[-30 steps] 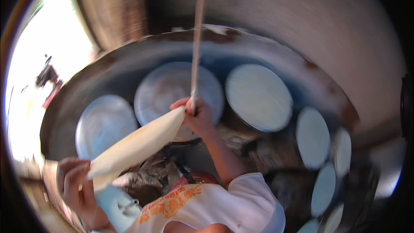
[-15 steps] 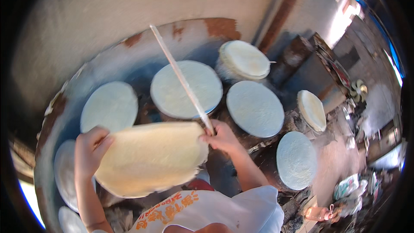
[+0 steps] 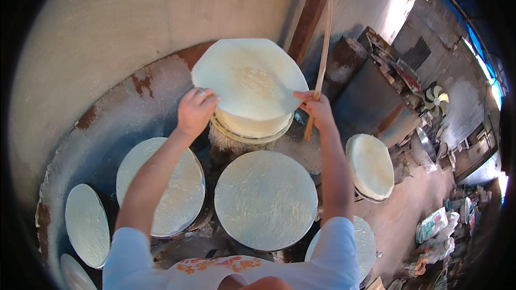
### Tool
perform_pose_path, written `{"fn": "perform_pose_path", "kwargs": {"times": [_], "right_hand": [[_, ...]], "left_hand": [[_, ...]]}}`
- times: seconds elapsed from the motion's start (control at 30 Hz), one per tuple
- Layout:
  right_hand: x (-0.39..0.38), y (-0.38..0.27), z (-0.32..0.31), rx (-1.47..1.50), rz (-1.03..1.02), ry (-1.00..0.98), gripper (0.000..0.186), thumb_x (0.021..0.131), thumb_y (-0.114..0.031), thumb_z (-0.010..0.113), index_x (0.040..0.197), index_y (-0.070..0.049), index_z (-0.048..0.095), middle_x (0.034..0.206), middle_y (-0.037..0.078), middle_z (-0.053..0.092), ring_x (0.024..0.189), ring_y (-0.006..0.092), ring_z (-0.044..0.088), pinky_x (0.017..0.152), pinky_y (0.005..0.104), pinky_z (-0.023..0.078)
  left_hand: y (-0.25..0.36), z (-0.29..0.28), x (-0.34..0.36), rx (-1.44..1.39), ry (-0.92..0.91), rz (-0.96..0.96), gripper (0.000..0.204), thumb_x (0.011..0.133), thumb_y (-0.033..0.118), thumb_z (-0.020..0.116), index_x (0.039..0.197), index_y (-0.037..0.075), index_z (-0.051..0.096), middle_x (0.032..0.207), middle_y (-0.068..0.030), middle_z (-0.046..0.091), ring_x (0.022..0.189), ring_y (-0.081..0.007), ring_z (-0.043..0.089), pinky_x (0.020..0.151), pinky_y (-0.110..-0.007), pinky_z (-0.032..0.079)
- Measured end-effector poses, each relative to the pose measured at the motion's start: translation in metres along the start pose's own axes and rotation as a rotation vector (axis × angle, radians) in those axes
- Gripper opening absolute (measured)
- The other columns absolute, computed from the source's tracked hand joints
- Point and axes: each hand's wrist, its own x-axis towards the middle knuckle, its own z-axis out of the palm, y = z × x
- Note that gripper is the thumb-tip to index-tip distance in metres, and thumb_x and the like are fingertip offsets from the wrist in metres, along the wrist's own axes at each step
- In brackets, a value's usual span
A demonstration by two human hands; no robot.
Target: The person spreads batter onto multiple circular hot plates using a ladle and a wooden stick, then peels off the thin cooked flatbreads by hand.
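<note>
Cream-white and thin, the pancake [image 3: 250,78] lies at twelve o'clock in the head view, over a stack [image 3: 263,127] of similar rounds on a woven tray [image 3: 252,139]; we cannot tell whether it touches them. Our left hand [image 3: 197,110], toward ten o'clock, pinches its near rim between thumb and fingers. Our right hand [image 3: 318,109], toward two o'clock, curls round a wooden stick [image 3: 324,37], thumb and finger also at the pancake's rim; how firmly, we cannot tell.

We judge it light for its breadth, dry and fairly stiff, since it spans our hands with little sag, yet fragile enough that a hard bend could crack it. Slipping seems unlikely to us. Best to hold it lightly by the rim, at its own eight and four o'clock.

Orange print [image 3: 215,265] crosses our white shirt [image 3: 252,275] at six o'clock, too slanted to make out. At four o'clock, a pale bag [image 3: 432,225] bears coloured marks, too small to read.
</note>
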Motion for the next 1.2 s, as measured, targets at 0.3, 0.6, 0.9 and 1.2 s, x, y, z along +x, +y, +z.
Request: {"fn": "perform_pose_path", "kwargs": {"times": [0.3,0.6,0.9,1.2], "right_hand": [[0.071,0.221,-0.052,-0.184,0.243,0.375,0.008,0.074,-0.003,0.073,0.078,-0.002,0.066,0.078,0.004,0.066,0.072,0.0146,0.059,0.065,0.0296,0.046],[0.087,0.219,-0.067,-0.313,0.267,0.298,0.016,0.074,-0.005,0.064,0.087,-0.004,0.072,0.081,0.005,0.067,0.076,0.0157,0.061,0.068,0.0270,0.045],[-0.096,0.162,0.044,-0.503,-0.117,-0.062,0.017,0.092,-0.024,0.056,0.093,-0.008,0.061,0.059,-0.002,0.045,0.045,0.0061,0.034,0.036,0.0229,0.025],[-0.517,0.151,0.372,-0.033,0.894,-1.326,0.012,0.093,-0.007,0.049,0.099,-0.003,0.058,0.051,-0.004,0.033,0.037,0.0037,0.027,0.033,0.0211,0.023]], "left_hand": [[-0.009,0.094,-0.133,0.035,-0.565,-0.248,0.030,0.078,0.009,0.063,0.107,0.014,0.066,0.110,-0.0084,0.058,0.103,-0.0272,0.056,0.085,-0.040,0.048],[0.035,-0.097,-0.155,0.003,-0.752,-0.632,0.027,0.078,0.008,0.063,0.104,0.014,0.066,0.105,-0.0097,0.060,0.089,-0.0273,0.060,0.076,-0.038,0.051],[0.233,-0.313,-0.277,0.262,-0.658,-1.531,0.039,0.083,0.018,0.059,0.121,0.017,0.059,0.114,-0.0109,0.056,0.100,-0.0302,0.059,0.084,-0.039,0.052],[0.472,-0.497,-0.393,0.686,-0.178,-2.210,0.052,0.080,0.027,0.064,0.129,0.018,0.050,0.117,-0.0164,0.049,0.109,-0.0334,0.054,0.088,-0.042,0.048]]}}
